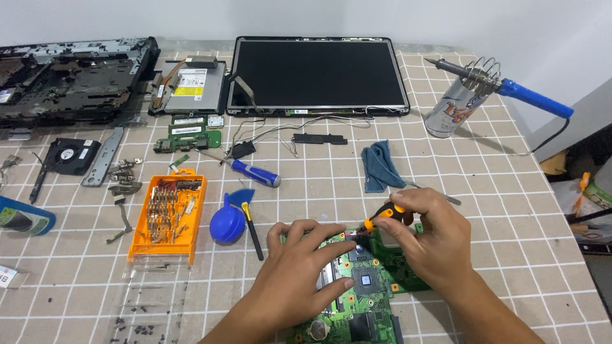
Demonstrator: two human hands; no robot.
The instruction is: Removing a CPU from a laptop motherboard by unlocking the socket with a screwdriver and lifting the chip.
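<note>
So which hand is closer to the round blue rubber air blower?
Left. The left hand lies just right of the blower; the right hand is farther right.

Single head view, looking steeply down, close over table [484, 191], facing wall.

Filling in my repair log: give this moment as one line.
left hand: pressing down green circuit board | right hand: gripping small orange-and-black screwdriver, tip on board
</note>
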